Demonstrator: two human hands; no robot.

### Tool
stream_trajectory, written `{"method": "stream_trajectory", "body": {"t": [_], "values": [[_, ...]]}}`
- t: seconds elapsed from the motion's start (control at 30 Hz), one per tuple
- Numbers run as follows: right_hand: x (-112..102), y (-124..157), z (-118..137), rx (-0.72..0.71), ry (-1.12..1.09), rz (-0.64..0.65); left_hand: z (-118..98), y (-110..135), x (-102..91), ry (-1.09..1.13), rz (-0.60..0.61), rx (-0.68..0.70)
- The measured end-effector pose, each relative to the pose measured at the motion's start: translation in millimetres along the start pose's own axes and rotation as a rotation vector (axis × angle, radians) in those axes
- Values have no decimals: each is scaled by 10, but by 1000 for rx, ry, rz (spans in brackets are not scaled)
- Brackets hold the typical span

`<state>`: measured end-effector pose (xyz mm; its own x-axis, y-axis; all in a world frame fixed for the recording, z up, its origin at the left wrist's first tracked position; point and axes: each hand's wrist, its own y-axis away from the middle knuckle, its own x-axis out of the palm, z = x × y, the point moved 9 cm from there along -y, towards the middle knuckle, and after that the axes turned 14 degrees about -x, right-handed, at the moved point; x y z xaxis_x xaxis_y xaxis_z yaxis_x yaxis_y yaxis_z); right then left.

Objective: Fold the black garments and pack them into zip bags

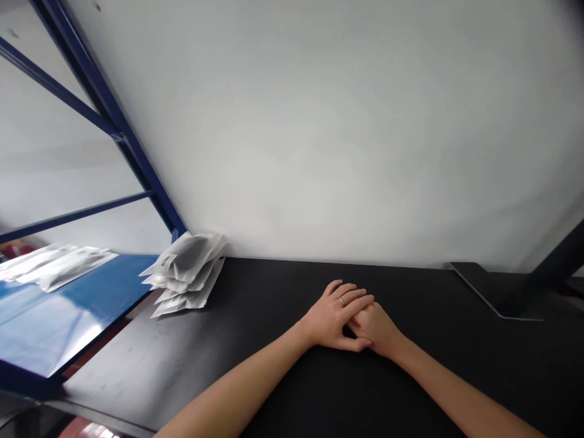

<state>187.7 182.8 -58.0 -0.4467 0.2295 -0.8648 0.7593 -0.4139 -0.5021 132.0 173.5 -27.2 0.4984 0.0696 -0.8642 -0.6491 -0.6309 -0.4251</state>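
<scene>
My left hand [335, 317] rests over my right hand [376, 328] on the black tabletop [292, 389]. Fingers of the left hand lie stretched and slightly apart across the back of the right one, its thumb pointing right, and a ring [342, 302] shows on one finger. Most of my right hand's fingers are hidden underneath, so whether they are curled cannot be told. No object is visible in either hand. Closest among loose things is a stack of pale plastic packets [189, 267], to the left and apart from both hands; the top one carries a small label.
On the far left, a blue-topped table [114, 289] holds more white packets [59, 264]. Blue metal framing [123, 134] rises beside it. A pale wall [319, 140] stands behind the tabletop. At right is a dark stand with a flat base [488, 292].
</scene>
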Motion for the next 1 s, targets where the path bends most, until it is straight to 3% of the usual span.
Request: {"method": "stream_trajectory", "body": {"t": [1.0], "values": [[138,24,-40,50,-11,171,-16,-7,-28,21,-32,12]]}}
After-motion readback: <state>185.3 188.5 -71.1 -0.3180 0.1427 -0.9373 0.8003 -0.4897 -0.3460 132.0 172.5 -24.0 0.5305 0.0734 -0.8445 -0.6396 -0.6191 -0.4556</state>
